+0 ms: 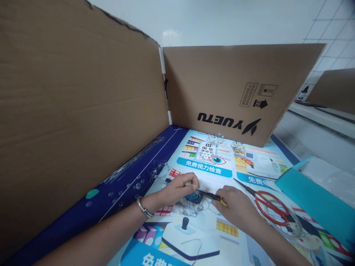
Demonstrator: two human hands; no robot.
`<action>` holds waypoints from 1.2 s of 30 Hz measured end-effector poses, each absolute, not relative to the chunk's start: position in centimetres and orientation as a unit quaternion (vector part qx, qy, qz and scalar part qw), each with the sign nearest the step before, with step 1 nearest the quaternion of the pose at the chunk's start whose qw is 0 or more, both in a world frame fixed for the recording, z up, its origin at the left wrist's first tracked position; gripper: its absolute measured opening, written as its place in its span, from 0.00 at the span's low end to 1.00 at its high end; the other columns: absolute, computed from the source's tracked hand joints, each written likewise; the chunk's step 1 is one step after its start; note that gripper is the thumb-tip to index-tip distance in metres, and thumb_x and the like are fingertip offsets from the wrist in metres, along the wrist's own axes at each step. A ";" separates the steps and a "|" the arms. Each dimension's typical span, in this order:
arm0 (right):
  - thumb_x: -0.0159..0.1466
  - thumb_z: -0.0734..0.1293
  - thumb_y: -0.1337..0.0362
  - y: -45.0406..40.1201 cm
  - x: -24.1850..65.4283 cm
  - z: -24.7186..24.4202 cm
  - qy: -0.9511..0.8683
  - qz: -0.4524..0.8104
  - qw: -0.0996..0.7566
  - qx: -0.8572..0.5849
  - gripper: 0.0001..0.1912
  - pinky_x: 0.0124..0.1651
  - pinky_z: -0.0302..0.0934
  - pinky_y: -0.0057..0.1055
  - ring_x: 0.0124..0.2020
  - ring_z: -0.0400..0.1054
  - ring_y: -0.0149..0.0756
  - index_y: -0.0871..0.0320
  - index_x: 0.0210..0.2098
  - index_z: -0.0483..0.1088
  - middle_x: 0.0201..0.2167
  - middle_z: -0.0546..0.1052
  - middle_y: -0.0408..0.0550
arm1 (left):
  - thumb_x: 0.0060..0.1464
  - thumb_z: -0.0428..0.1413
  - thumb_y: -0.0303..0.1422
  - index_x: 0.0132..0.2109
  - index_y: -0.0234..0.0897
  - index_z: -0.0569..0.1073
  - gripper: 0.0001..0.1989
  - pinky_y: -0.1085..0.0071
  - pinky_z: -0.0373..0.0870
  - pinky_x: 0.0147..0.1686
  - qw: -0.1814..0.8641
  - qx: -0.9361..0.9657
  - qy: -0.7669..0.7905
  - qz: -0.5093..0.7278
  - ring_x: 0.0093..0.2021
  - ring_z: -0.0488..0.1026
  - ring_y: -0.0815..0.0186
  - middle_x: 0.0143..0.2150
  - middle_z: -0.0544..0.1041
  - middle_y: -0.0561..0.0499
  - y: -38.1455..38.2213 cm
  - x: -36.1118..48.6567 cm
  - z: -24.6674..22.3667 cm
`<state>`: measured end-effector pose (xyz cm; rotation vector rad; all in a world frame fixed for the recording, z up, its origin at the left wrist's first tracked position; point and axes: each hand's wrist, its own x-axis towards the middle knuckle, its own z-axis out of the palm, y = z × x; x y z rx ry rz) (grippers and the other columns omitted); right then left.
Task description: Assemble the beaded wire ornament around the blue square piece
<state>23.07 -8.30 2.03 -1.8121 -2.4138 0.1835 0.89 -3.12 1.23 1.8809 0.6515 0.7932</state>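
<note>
With thumb and fingers pinched, my left hand (185, 186) holds thin beaded wire; the exact bit in the fingertips is mostly hidden. Below that hand lies a tangled cluster of wire and clear beads (191, 208), partly over a dark blue patch. My right hand (235, 203) is closed around a pair of pliers (212, 195) with dark jaws and a bit of yellow on the handle. Their tips point left and reach my left fingertips. Red-handled scissors (273, 207) lie right of my right hand, blades toward the upper left.
Loose clear beads (120, 193) and a bundle of straight wires (135, 159) lie along the left. More beaded wire clusters (216, 140) sit at the back. Tall cardboard panels (235, 81) stand left and behind. A turquoise box (318, 199) is at right; one curved wire (199, 245) lies in front.
</note>
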 end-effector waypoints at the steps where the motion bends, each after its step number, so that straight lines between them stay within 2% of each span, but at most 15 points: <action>1: 0.59 0.59 0.55 -8.3 23.2 2.1 -0.796 0.060 0.058 -0.600 0.12 0.29 0.46 0.28 0.32 0.64 0.35 0.54 0.27 0.68 0.27 0.70 0.45 | 0.55 0.48 0.31 0.31 0.33 0.65 0.06 0.73 0.61 0.36 0.494 0.757 0.267 0.334 0.34 0.65 0.69 0.33 0.69 0.50 -3.0 0.9 1.1; 8: 0.59 0.59 0.55 -8.4 23.6 2.4 -0.793 0.067 0.053 -0.603 0.12 0.29 0.47 0.27 0.32 0.63 0.35 0.55 0.27 0.68 0.28 0.69 0.46 | 0.56 0.48 0.34 0.33 0.33 0.65 0.08 0.73 0.61 0.36 0.533 0.710 0.277 0.368 0.33 0.64 0.69 0.30 0.68 0.51 -2.8 1.1 0.6; 15: 0.59 0.59 0.55 -8.6 23.3 2.8 -0.802 0.110 0.047 -0.586 0.12 0.29 0.48 0.27 0.32 0.63 0.35 0.54 0.27 0.68 0.27 0.69 0.45 | 0.56 0.48 0.35 0.33 0.33 0.67 0.09 0.74 0.60 0.34 0.481 0.754 0.293 0.338 0.31 0.62 0.71 0.31 0.67 0.52 -3.0 1.0 1.3; 30: 0.59 0.61 0.57 -9.1 22.4 2.7 -0.806 0.047 0.033 -0.588 0.10 0.32 0.49 0.30 0.33 0.64 0.37 0.54 0.28 0.70 0.28 0.71 0.47 | 0.58 0.45 0.34 0.35 0.34 0.68 0.10 0.72 0.61 0.38 0.380 0.850 0.240 0.274 0.35 0.65 0.68 0.33 0.69 0.50 -3.3 1.1 1.7; 36: 0.59 0.61 0.58 -8.9 22.2 2.9 -0.807 0.046 0.022 -0.588 0.09 0.32 0.50 0.30 0.33 0.65 0.38 0.55 0.28 0.70 0.28 0.72 0.48 | 0.58 0.45 0.36 0.33 0.34 0.68 0.11 0.71 0.61 0.39 0.396 0.852 0.220 0.261 0.35 0.64 0.68 0.32 0.69 0.50 -3.2 1.0 1.7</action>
